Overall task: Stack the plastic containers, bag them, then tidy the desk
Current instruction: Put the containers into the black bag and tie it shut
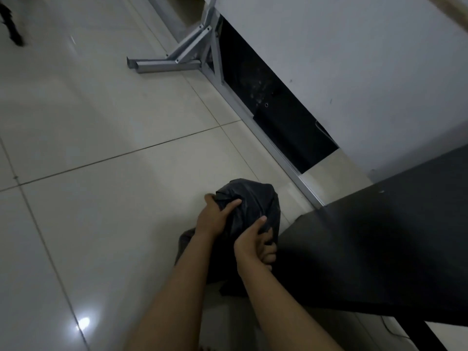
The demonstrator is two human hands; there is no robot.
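We hold the black bag [249,206] above the tiled floor [101,138], just beside the near corner of the dark counter [379,249]. Our left hand [215,219] is clamped on the upper left side of the bag, fingers spread over its bulged top and thumb laid across the plastic. Our right hand [253,247] is closed on the gathered plastic lower down on the bag's right side, fingers curled tight around the fold. The bulge of the bag sits beyond both hands, the left hand on its flank and the right hand beneath it. The contents of the bag are hidden by the opaque plastic, so we cannot tell what it holds. The bag's lower part is covered by our forearms and merges with dark fabric below. Farther out, a grey metal frame [182,57] stands on the floor beside a white surface [354,72], whose far end is cut off.
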